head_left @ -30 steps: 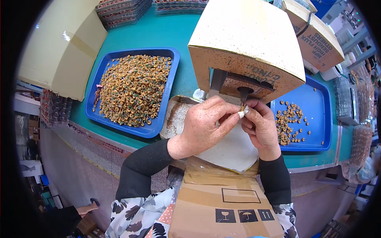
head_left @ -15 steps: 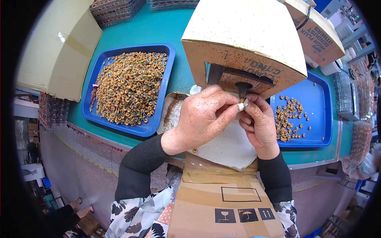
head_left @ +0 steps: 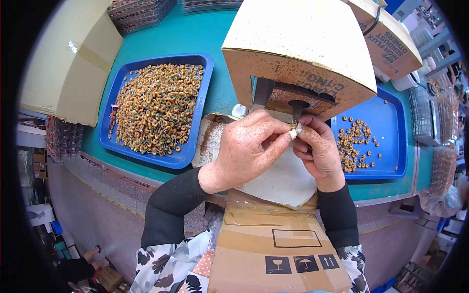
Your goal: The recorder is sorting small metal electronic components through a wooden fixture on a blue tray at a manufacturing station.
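In front of the cardboard hood point(head_left: 298, 34), my left hand point(head_left: 246, 149) and right hand point(head_left: 320, 149) meet with fingers pinched together. Between the fingertips is a small copper-coloured wound ring coil point(head_left: 293, 126), mostly covered. It sits right below a dark funnel-shaped tip point(head_left: 298, 104) in the hood's opening; whether they touch I cannot tell. White wrapping point(head_left: 294, 132) shows at the pinching fingertips. Brown specks dot both hands. Below them lies a pale, speckled sheet point(head_left: 283, 183).
To the left, a blue tray point(head_left: 208, 88) carries a heap of wire-ended ring coils point(head_left: 156, 107). Another blue tray point(head_left: 394, 127) on the right holds scattered ring coils point(head_left: 352, 141). A taped carton point(head_left: 278, 249) stands against my front. Beyond the left tray is a large carton point(head_left: 73, 63).
Both hands stay pinched beneath the dark tip, with only a slight shift of the fingers. The whole view has drifted a little. At lower left, another person's arm has moved.
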`<state>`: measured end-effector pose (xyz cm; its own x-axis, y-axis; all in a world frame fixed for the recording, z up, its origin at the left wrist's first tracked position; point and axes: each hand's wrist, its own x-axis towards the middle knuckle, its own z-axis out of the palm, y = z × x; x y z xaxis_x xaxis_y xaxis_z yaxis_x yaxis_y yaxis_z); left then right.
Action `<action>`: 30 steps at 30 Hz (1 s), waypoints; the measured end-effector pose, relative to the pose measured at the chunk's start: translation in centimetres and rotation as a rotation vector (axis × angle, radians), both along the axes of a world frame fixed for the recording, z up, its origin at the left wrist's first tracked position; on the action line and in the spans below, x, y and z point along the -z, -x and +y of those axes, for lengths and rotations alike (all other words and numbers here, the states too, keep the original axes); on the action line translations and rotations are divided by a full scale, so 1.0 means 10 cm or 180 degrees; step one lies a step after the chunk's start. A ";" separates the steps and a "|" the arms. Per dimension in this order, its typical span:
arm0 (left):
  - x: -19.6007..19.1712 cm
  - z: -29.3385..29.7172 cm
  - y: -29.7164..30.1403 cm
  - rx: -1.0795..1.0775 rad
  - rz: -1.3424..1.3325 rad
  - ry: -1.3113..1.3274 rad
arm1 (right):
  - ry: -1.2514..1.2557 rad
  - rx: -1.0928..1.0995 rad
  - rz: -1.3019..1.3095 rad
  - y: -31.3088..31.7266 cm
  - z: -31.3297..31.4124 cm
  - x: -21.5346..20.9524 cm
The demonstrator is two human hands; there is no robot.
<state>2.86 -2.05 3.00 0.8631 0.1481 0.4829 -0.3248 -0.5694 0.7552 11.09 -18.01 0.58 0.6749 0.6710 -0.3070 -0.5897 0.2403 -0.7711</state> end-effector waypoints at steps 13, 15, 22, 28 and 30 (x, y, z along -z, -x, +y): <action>-0.02 0.06 -0.04 0.0041 0.0109 -0.0001 | -0.0142 0.0235 0.0071 0.05 0.05 0.01; -0.03 0.06 -0.05 0.0042 0.0134 -0.0012 | -0.0136 0.0280 0.0064 0.06 0.06 0.00; -0.03 0.02 -0.05 -0.0058 0.0167 0.0093 | -0.0162 0.0284 0.0010 0.06 0.06 0.00; -0.02 -0.02 -0.02 -0.0097 0.0163 0.0161 | -0.0126 0.0263 -0.0030 0.06 0.05 -0.01; 0.00 -0.03 0.00 -0.0105 0.0164 0.0166 | -0.0134 0.0211 -0.0043 0.06 0.04 0.00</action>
